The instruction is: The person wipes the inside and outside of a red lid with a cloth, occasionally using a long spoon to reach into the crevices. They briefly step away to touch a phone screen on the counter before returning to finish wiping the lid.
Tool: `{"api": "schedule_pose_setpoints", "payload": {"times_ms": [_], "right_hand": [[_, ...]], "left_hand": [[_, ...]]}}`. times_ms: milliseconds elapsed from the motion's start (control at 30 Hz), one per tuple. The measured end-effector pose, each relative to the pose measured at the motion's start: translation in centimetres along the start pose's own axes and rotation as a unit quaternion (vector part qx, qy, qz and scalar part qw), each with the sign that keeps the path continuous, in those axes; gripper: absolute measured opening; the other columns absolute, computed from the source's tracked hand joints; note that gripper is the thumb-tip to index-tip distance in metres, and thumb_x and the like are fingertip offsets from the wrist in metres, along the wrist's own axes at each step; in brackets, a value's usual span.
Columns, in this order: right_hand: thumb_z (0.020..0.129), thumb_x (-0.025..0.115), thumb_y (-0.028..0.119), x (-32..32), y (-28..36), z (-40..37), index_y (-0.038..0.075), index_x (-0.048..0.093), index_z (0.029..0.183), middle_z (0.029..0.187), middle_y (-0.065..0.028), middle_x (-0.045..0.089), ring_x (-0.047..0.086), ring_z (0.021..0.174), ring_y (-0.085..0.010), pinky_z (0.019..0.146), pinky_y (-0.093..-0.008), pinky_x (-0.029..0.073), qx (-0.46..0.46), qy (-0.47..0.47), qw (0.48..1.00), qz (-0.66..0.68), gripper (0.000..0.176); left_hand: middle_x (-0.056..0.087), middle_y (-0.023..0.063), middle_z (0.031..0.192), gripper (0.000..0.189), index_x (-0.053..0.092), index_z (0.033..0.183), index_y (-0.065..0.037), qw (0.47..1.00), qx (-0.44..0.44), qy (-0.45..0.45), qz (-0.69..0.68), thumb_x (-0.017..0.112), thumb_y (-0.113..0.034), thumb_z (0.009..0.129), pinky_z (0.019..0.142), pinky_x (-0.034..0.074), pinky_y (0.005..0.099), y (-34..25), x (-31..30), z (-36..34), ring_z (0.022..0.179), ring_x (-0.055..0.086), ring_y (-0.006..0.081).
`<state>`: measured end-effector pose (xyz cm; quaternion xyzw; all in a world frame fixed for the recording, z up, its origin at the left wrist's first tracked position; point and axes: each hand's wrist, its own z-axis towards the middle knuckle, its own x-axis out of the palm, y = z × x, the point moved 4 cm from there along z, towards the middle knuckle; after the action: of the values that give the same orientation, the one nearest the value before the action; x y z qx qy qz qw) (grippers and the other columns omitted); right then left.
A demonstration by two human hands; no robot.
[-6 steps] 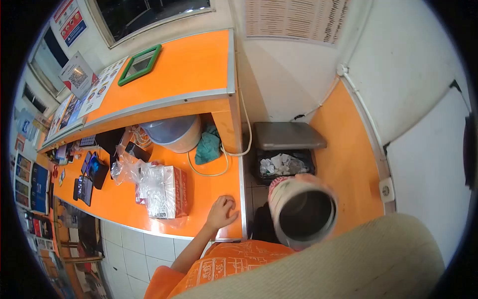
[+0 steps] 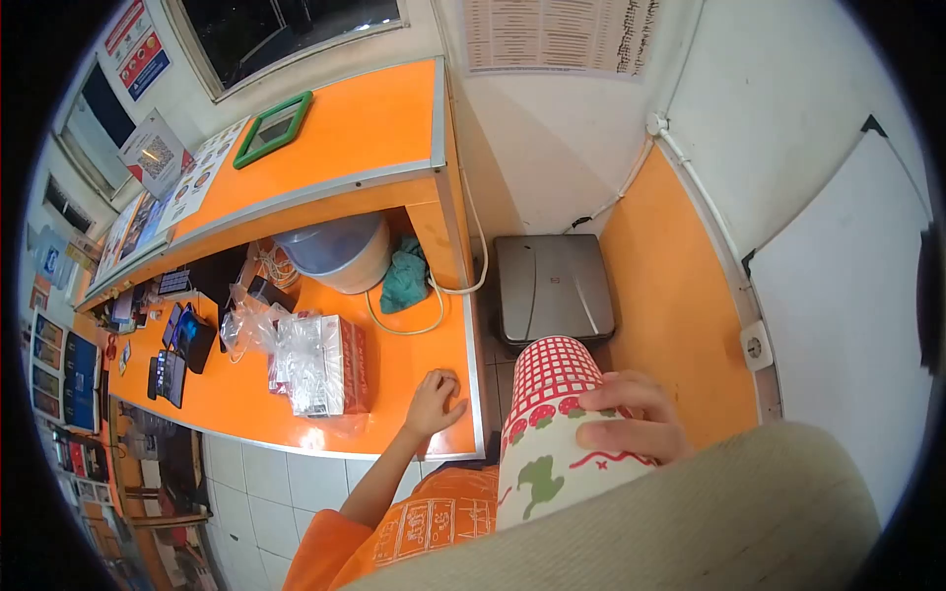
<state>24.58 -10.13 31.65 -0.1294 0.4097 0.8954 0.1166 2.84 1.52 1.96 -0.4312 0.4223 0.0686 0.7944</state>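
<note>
My left hand [image 2: 434,405] rests on the orange counter [image 2: 414,355] near its right end, fingers loosely curled, with nothing visible in it. Held close to my body, a white container [image 2: 562,448] with a red checked end and strawberry print has my right hand [image 2: 636,416] wrapped round its right side. Its far end points toward the bin; its near part is hidden by a beige surface in the foreground. Beyond it, the grey bin [image 2: 554,288] stands against the wall with its lid down.
A plastic-wrapped box [image 2: 345,364] lies left of my left hand. Under the raised shelf are a bucket [image 2: 345,261] and a green cloth [image 2: 404,279]. A green frame [image 2: 274,129] lies on top. Whiteboard [image 2: 847,295] and wall socket [image 2: 756,345] are at the right.
The bin's lid has closed over the crumpled paper. My right hand has turned the container, so its open mouth no longer shows and its checked end does. My left hand has barely moved.
</note>
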Motion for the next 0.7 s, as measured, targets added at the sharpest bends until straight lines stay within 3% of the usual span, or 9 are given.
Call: {"api": "schedule_pose_setpoints", "payload": {"times_ms": [133, 233, 267, 300, 367, 433, 533, 600, 700], "right_hand": [[0.067, 0.065, 0.032, -0.8, 1.5, -0.4, 0.006, 0.063, 0.106, 0.107, -0.0124, 0.059, 0.052, 0.1, -0.0283, 0.089, -0.0375, 0.039, -0.008, 0.012, 0.999, -0.029, 0.047], [0.071, 0.065, 0.028, -0.9, -0.8, -0.4, 0.007, 0.062, 0.104, 0.105, -0.0137, 0.06, 0.054, 0.1, -0.0282, 0.087, -0.0379, 0.041, -0.038, 0.002, 0.998, 0.051, 0.039], [0.072, 0.066, 0.017, -0.7, -1.0, -0.4, 0.004, 0.058, 0.105, 0.104, -0.016, 0.059, 0.055, 0.101, -0.029, 0.085, -0.04, 0.043, -0.125, -0.015, 0.992, -0.002, 0.037], [0.073, 0.066, 0.01, 0.0, -3.3, -1.8, 0.001, 0.054, 0.105, 0.103, -0.0157, 0.059, 0.056, 0.1, -0.0286, 0.084, -0.0417, 0.045, 0.032, -0.05, 0.997, 0.04, 0.035], [0.075, 0.064, 0.012, 1.3, -5.6, -3.3, 0.002, 0.047, 0.113, 0.112, -0.015, 0.055, 0.055, 0.102, -0.0282, 0.083, -0.0426, 0.046, 0.328, -0.101, 0.923, 0.175, 0.043], [0.077, 0.063, 0.013, 3.8, -8.3, -5.1, 0.003, 0.043, 0.117, 0.115, -0.0146, 0.053, 0.054, 0.103, -0.0272, 0.084, -0.042, 0.046, 0.284, -0.124, 0.918, 0.247, 0.046], [0.081, 0.061, 0.015, 7.4, -10.8, -6.8, 0.006, 0.036, 0.125, 0.122, -0.0139, 0.048, 0.052, 0.107, -0.0253, 0.086, -0.0409, 0.046, 0.233, -0.183, 0.875, 0.383, 0.052], [0.083, 0.058, 0.02, 10.4, -11.8, -8.2, 0.006, 0.023, 0.134, 0.129, -0.0139, 0.04, 0.048, 0.113, -0.025, 0.09, -0.0407, 0.045, 0.413, -0.248, 0.691, 0.539, 0.064], [0.086, 0.055, 0.025, 16.7, -10.6, -8.5, 0.006, 0.019, 0.135, 0.129, -0.013, 0.038, 0.043, 0.118, -0.0248, 0.096, -0.041, 0.04, 0.426, -0.173, 0.746, 0.481, 0.064]], "left_hand": [[0.046, 0.0131, 0.099, 0.027, 0.051, 0.084, -0.005, 0.999, -0.037, -0.003, 0.009, 0.068, -0.023, 0.072, 0.084, 0.039, 0.0385, -1.2, 0.2, 0.1, 0.098, 0.046, 0.0309], [0.045, 0.0145, 0.112, 0.039, 0.052, 0.101, -0.005, 0.987, -0.072, -0.009, -0.142, 0.071, -0.025, 0.072, 0.095, 0.034, 0.0388, -4.2, -0.2, 0.8, 0.11, 0.042, 0.0314], [0.043, 0.0145, 0.118, 0.052, 0.048, 0.111, -0.005, 0.982, -0.04, 0.001, -0.183, 0.072, -0.026, 0.071, 0.099, 0.032, 0.0387, -6.0, -0.6, 1.1, 0.116, 0.04, 0.0303], [0.041, 0.0145, 0.124, 0.064, 0.043, 0.121, -0.005, 0.976, -0.006, 0.008, -0.22, 0.074, -0.028, 0.069, 0.102, 0.029, 0.0387, -7.6, -1.2, 1.5, 0.121, 0.037, 0.0292], [0.038, 0.0142, 0.13, 0.08, 0.034, 0.129, -0.005, 0.961, 0.007, 0.016, -0.275, 0.076, -0.029, 0.067, 0.104, 0.027, 0.0381, -9.8, -1.0, 1.5, 0.125, 0.033, 0.0264], [0.038, 0.0147, 0.13, 0.084, 0.03, 0.132, -0.004, 0.936, 0.004, 0.008, -0.351, 0.077, -0.028, 0.066, 0.103, 0.029, 0.0378, -14.9, -5.2, 1.2, 0.124, 0.036, 0.0257], [0.042, 0.0152, 0.127, 0.084, 0.028, 0.132, -0.005, 0.911, -0.086, 0.023, -0.404, 0.077, -0.026, 0.067, 0.099, 0.033, 0.0367, -15.7, -6.6, -1.2, 0.118, 0.043, 0.026], [0.044, 0.015, 0.125, 0.084, 0.028, 0.133, -0.006, 0.907, -0.147, 0.012, -0.395, 0.077, -0.026, 0.067, 0.097, 0.035, 0.0362, -15.2, -8.8, -3.9, 0.116, 0.045, 0.0257], [0.05, 0.0148, 0.121, 0.087, 0.028, 0.133, -0.008, 0.893, -0.216, 0.002, -0.395, 0.078, -0.027, 0.065, 0.094, 0.038, 0.0347, -12.3, -11.7, -9.8, 0.111, 0.049, 0.0237]]}}
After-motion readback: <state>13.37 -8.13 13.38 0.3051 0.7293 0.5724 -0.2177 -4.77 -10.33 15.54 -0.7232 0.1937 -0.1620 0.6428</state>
